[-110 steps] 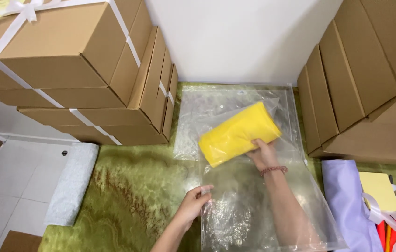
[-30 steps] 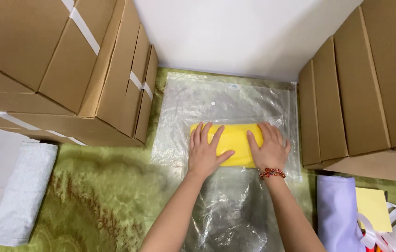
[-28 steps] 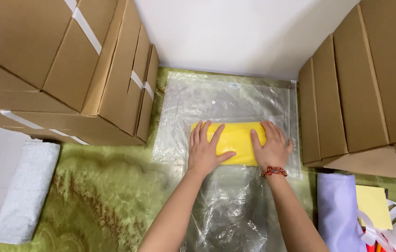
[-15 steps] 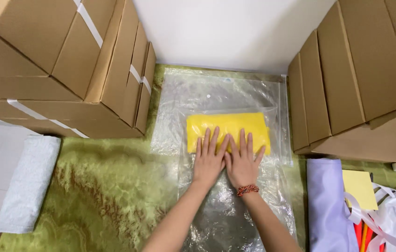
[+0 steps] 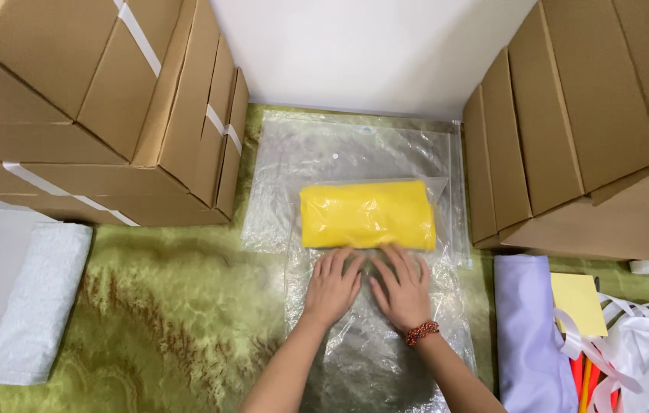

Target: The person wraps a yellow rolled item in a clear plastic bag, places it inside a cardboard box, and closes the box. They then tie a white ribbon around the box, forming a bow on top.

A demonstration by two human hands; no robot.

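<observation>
**Both palms flat on the clear bag, just below the yellow bundle**

The folded yellow garment (image 5: 367,215) lies inside a clear plastic bag (image 5: 374,336) on the green patterned mat (image 5: 164,306), its long side running left to right. The left hand (image 5: 332,287) and right hand (image 5: 401,291) lie side by side, palms down on the bag's empty part, fingers spread and stretched out flat, clamped on nothing. The fingertips (image 5: 337,255) reach the garment's near edge and touch or all but touch it; the bundle sits just beyond them, away from the person. A red bead bracelet (image 5: 421,333) circles the right wrist.

A stack of further clear bags (image 5: 355,145) lies under the packed one, toward the white wall. Cardboard boxes (image 5: 95,107) stand on the left and more boxes (image 5: 569,130) on the right. A lilac folded cloth (image 5: 527,336), a yellow paper pad (image 5: 578,302) and white ribbon (image 5: 638,344) lie at the right; a white roll (image 5: 38,302) lies at the left.
</observation>
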